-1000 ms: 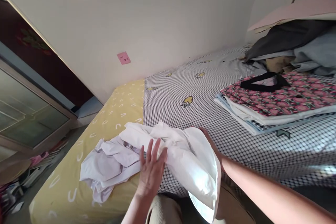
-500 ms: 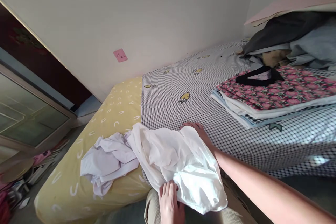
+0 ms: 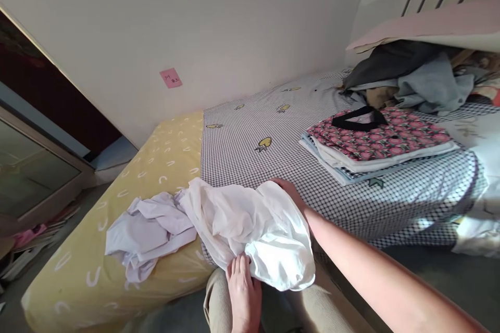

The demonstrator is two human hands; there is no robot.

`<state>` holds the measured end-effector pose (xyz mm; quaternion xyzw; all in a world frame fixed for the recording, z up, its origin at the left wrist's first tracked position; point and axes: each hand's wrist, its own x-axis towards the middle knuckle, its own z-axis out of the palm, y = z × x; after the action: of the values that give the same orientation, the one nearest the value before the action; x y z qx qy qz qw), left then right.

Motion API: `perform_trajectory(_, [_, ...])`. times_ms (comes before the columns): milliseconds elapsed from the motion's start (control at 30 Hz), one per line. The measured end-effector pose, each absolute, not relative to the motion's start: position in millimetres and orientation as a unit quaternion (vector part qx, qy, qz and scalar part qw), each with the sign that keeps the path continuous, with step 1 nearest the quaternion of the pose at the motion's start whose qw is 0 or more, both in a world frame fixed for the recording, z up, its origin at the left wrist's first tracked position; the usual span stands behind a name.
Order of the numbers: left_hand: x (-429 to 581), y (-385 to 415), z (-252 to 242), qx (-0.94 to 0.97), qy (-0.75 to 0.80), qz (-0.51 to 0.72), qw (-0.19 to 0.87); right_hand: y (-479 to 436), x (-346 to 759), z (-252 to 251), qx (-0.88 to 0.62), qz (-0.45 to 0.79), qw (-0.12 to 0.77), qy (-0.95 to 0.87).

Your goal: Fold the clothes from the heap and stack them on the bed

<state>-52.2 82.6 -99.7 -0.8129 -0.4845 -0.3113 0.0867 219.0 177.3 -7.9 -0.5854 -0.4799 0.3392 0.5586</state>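
Observation:
A crumpled white garment point(image 3: 238, 218) spreads over the near edge of the bed and hangs towards my lap; its exact kind does not show. My left hand point(image 3: 242, 283) has its fingers curled over the garment's near edge, gripping the fabric. At the far right edge is my right hand point(image 3: 289, 191), against the cloth, which hides most of its fingers. A sunlit part of the garment droops between my two arms. Touching its left end, a rumpled pale lilac garment point(image 3: 152, 231) lies on the yellow sheet point(image 3: 156, 166).
Folded clothes with a pink floral, black-collared top point(image 3: 390, 132) uppermost form a stack on the checked sheet point(image 3: 242, 151). Behind them sits a heap of dark and grey clothes point(image 3: 425, 78) beneath a pink board-like sheet point(image 3: 429, 23). A pink note point(image 3: 171, 78) is on the wall.
The view has shifted slightly, showing more of the right side. My right hand's fingers, visible past the cloth before, are now mostly covered. My left hand keeps its grip.

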Motion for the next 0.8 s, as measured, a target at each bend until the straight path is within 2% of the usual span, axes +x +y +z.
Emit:
perform_trajectory(133, [-48, 80, -93, -0.806, -0.492, -0.322, 0.062, 164, 225, -3, -0.542, 0.381, 0.638, -0.391])
perform_trajectory(367, [-40, 78, -76, -0.793, -0.507, -0.338, -0.019, 106, 226, 1, -0.467, 0.477, 0.715, -0.207])
perform_trajectory(600, [-42, 74, -70, -0.764, -0.510, -0.394, -0.025, 6, 185, -21, -0.597, 0.427, 0.656, -0.175])
perform_trajectory(800, [-43, 65, -59, -0.791, -0.410, -0.453, 0.035, -47, 120, -36, -0.553, 0.594, 0.528, -0.250])
